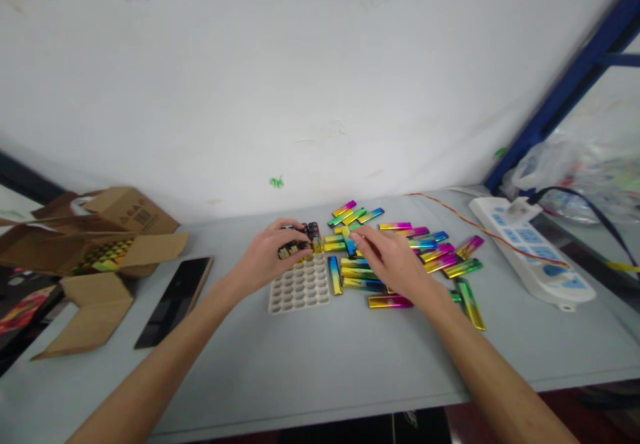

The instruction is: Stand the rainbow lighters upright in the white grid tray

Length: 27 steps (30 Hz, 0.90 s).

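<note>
A white tray (300, 287) with rows of round-ended slots lies in the middle of the table. At its far end stand several lighters (314, 236) with black tops and yellowish bodies. My left hand (273, 254) is curled over this end, thumb and fingers closed around some of the lighters; how many is hidden. Just right of the tray, my right hand (387, 257) pinches a shiny blue-and-yellow lighter case (349, 242). Around and under that hand lie several metallic cases (360, 273) in blue, yellow, green and pink. One blue-and-yellow case (335, 275) rests beside the tray's right edge.
Left of the tray lie a dark phone (175, 301) and an open cardboard box (143, 217) with yellow-and-black pieces inside. A white power strip (533, 251) with a red-yellow wire across it is at the right, near plastic bags (575, 171). The wall (320, 97) closes off the back.
</note>
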Each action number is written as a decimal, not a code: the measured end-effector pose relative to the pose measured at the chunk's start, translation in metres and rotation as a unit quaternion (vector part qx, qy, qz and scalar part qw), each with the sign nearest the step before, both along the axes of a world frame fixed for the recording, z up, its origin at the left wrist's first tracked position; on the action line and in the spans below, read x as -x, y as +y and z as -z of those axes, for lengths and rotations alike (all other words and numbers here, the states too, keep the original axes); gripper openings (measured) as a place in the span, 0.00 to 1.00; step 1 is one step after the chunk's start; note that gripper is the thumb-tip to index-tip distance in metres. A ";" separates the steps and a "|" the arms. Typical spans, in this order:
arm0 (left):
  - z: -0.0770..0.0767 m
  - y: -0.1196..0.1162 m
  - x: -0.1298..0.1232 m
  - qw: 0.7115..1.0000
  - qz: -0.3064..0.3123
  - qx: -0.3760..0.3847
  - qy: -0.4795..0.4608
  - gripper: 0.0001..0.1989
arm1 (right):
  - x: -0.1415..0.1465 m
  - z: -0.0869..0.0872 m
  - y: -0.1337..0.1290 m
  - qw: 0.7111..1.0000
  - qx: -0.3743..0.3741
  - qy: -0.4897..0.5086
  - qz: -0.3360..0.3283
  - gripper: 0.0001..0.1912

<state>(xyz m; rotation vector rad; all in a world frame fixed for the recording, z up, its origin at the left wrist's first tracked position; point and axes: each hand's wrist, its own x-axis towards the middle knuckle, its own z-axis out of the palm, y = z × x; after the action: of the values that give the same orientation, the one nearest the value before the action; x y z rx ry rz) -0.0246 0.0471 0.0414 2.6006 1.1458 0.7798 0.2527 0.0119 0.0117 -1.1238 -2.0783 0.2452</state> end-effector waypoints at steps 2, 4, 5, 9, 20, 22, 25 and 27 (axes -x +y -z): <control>0.003 0.002 0.001 0.999 0.022 -0.030 0.016 0.10 | -0.002 0.000 0.001 1.000 -0.006 0.003 0.003 0.16; 0.004 0.004 0.002 0.998 0.023 -0.054 0.020 0.09 | -0.003 0.000 0.001 1.000 -0.009 0.003 0.005 0.16; 0.004 0.004 0.002 0.998 0.017 -0.058 0.021 0.09 | -0.003 0.001 0.002 1.000 -0.009 0.003 0.005 0.16; 0.005 0.004 -0.002 0.999 -0.011 -0.037 0.024 0.10 | -0.005 0.002 0.004 1.000 -0.011 0.002 0.014 0.15; 0.012 0.006 0.008 0.994 0.003 -0.040 0.097 0.21 | -0.028 -0.006 0.008 0.996 -0.033 0.021 0.083 0.16; 0.010 0.007 0.011 0.991 -0.023 -0.033 0.124 0.30 | -0.036 -0.007 0.011 0.992 -0.053 0.022 0.110 0.17; 0.007 0.014 0.013 0.986 -0.062 0.012 0.157 0.40 | -0.049 -0.009 0.014 0.984 -0.083 0.020 0.156 0.18; 0.007 0.022 0.015 0.981 -0.066 0.057 0.171 0.40 | -0.059 -0.009 0.015 0.979 -0.097 0.017 0.180 0.18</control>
<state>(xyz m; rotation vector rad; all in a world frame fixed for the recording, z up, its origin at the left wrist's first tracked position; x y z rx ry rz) -0.0396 0.0688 0.0344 2.6488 1.4188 0.2806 0.3114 0.0273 0.0210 -1.3360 -1.7838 -0.1118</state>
